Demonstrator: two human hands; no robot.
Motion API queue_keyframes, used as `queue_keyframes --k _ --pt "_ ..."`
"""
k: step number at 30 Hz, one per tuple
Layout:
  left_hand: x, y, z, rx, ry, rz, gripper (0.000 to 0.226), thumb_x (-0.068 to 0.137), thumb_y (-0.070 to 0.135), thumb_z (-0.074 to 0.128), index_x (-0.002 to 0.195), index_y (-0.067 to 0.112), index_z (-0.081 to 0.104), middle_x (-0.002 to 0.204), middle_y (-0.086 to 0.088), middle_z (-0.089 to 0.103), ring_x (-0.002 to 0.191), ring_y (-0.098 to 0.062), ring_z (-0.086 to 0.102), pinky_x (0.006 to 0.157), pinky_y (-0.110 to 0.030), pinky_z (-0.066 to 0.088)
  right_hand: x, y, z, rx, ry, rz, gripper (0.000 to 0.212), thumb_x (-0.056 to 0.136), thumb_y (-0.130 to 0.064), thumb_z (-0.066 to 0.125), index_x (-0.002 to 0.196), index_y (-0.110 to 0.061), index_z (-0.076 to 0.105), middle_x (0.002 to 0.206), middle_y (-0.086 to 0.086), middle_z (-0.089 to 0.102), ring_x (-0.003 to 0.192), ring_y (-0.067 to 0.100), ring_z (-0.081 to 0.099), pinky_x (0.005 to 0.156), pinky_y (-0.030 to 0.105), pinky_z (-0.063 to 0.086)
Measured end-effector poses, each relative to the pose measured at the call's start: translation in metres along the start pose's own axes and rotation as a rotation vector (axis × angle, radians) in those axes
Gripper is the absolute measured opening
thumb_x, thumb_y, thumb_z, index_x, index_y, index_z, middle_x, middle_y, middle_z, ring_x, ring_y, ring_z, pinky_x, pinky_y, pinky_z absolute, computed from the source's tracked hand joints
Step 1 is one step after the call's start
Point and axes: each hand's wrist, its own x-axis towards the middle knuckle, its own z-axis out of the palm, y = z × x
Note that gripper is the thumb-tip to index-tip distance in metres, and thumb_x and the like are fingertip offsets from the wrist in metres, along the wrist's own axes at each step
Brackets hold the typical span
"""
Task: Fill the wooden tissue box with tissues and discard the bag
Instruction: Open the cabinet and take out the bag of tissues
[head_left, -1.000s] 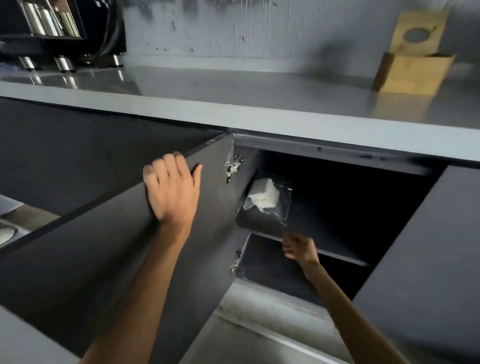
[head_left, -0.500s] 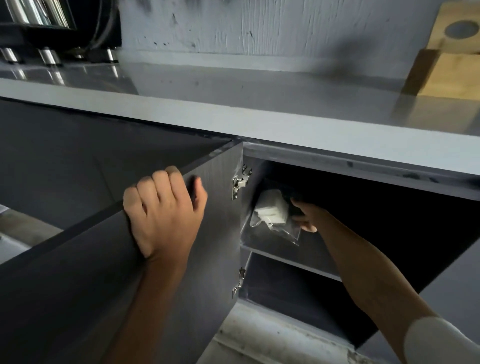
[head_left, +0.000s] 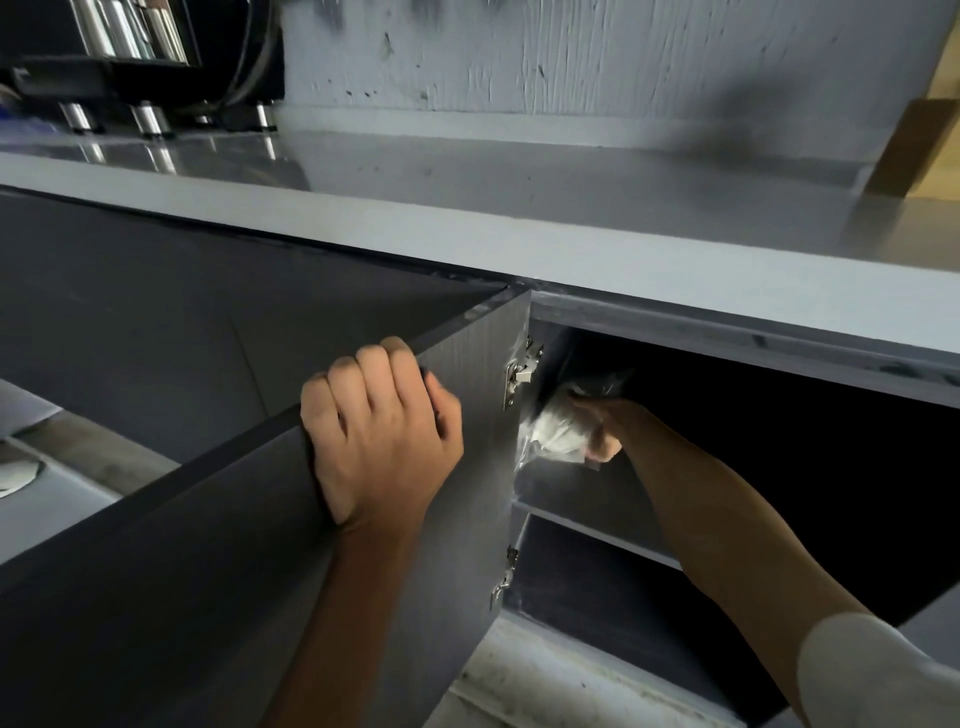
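- Nearest to me, my left hand (head_left: 382, 434) is hooked over the top edge of the open cabinet door (head_left: 218, 571), fingers curled together and clamped on that edge, thumb on the inner face, forearm rising from the bottom of the view
- My right arm, in a white sleeve (head_left: 872, 670) at the near right, reaches left and away into the cabinet (head_left: 779, 441)
- My right hand (head_left: 597, 428) is closed on the clear plastic bag of tissues (head_left: 553, 434), fingers wrapped around the white wad; the bag sits just above the upper shelf (head_left: 587, 525), close beside the top hinge (head_left: 522, 376) at the cabinet's left side
- I cannot tell whether the bag touches the shelf
- The lower compartment is too dark for me to read
- Farther off, the grey countertop (head_left: 519, 208) runs across, and the wooden tissue box (head_left: 922, 150) stands at its far right, cut off by the frame edge, well apart from the bag
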Motion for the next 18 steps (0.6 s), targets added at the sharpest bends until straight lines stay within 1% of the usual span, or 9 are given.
queue_keyframes --k 3,6,7,9,10,12,15,17,18 --pt "0.001 0.001 0.000 0.004 -0.019 -0.002 0.036 0.089 0.028 0.041 0.105 0.002 0.059 0.086 -0.013 0.055 0.080 -0.033 0.053 0.085 -0.044 0.036 -0.005 0.006 0.004 -0.040 -0.032 -0.040 0.023 0.082 -0.037 0.069 0.094 -0.017 0.064 0.085 0.007 0.065 0.070 0.025 0.064 0.049 0.031 0.057" --pt "0.001 0.000 0.001 0.020 -0.034 0.002 0.036 0.089 0.028 0.040 0.105 0.002 0.059 0.086 -0.013 0.055 0.079 -0.033 0.053 0.084 -0.044 0.036 -0.002 0.024 -0.006 0.009 -0.031 -0.034 0.018 0.079 -0.025 0.070 0.093 -0.014 0.064 0.076 0.005 0.071 0.071 0.024 0.070 0.066 0.036 0.060" --pt "0.001 -0.001 0.001 0.024 -0.037 0.001 0.036 0.089 0.027 0.040 0.105 0.002 0.059 0.086 -0.013 0.055 0.079 -0.033 0.053 0.084 -0.044 0.036 -0.004 0.031 -0.010 0.103 -0.025 -0.003 0.018 0.077 -0.019 0.070 0.091 -0.010 0.063 0.070 0.008 0.072 0.065 0.025 0.071 0.063 0.036 0.060" --pt "0.002 -0.002 0.001 0.014 -0.059 -0.007 0.034 0.089 0.026 0.040 0.105 0.002 0.058 0.085 -0.013 0.055 0.079 -0.032 0.052 0.085 -0.044 0.036 -0.028 0.046 -0.013 0.267 -0.060 0.006 0.005 0.086 -0.007 0.061 0.086 -0.002 0.064 0.069 0.015 0.073 0.059 0.028 0.072 0.052 0.039 0.060" --pt "0.003 -0.002 0.000 0.003 -0.076 -0.010 0.034 0.089 0.026 0.039 0.104 0.002 0.058 0.085 -0.013 0.054 0.079 -0.032 0.052 0.085 -0.044 0.035 -0.049 0.053 -0.012 0.321 -0.084 -0.001 0.011 0.091 -0.005 0.055 0.087 0.000 0.063 0.074 0.018 0.074 0.064 0.030 0.073 0.052 0.041 0.060" --pt "0.005 -0.003 -0.003 -0.026 -0.134 -0.010 0.032 0.089 0.024 0.038 0.104 0.002 0.056 0.085 -0.013 0.053 0.080 -0.032 0.051 0.085 -0.044 0.034 -0.093 0.073 -0.010 0.397 -0.168 -0.028 0.013 0.095 -0.007 0.051 0.096 0.003 0.061 0.089 0.021 0.073 0.079 0.033 0.073 0.065 0.048 0.060" --pt "0.008 -0.005 -0.015 -0.061 -0.260 -0.012 0.031 0.087 0.020 0.036 0.104 0.003 0.055 0.088 -0.014 0.052 0.082 -0.032 0.050 0.087 -0.044 0.033 -0.158 0.117 -0.020 0.376 -0.260 -0.087 0.025 0.088 -0.010 0.065 0.107 0.004 0.059 0.114 0.032 0.063 0.101 0.041 0.065 0.094 0.058 0.049" --pt "0.010 -0.004 -0.027 -0.105 -0.325 -0.019 0.030 0.085 0.019 0.037 0.104 0.003 0.053 0.090 -0.015 0.052 0.085 -0.033 0.049 0.090 -0.044 0.031 -0.201 0.139 -0.025 0.360 -0.296 -0.098 0.022 0.086 -0.014 0.071 0.100 0.001 0.063 0.126 0.045 0.046 0.113 0.051 0.049 0.103 0.063 0.031" --pt "0.012 -0.003 -0.032 -0.122 -0.346 -0.020 0.029 0.084 0.019 0.038 0.103 0.003 0.053 0.092 -0.015 0.052 0.087 -0.033 0.049 0.091 -0.044 0.030 -0.228 0.144 -0.023 0.369 -0.304 -0.084 0.014 0.086 -0.014 0.071 0.090 -0.001 0.065 0.124 0.046 0.045 0.113 0.053 0.047 0.101 0.064 0.032"
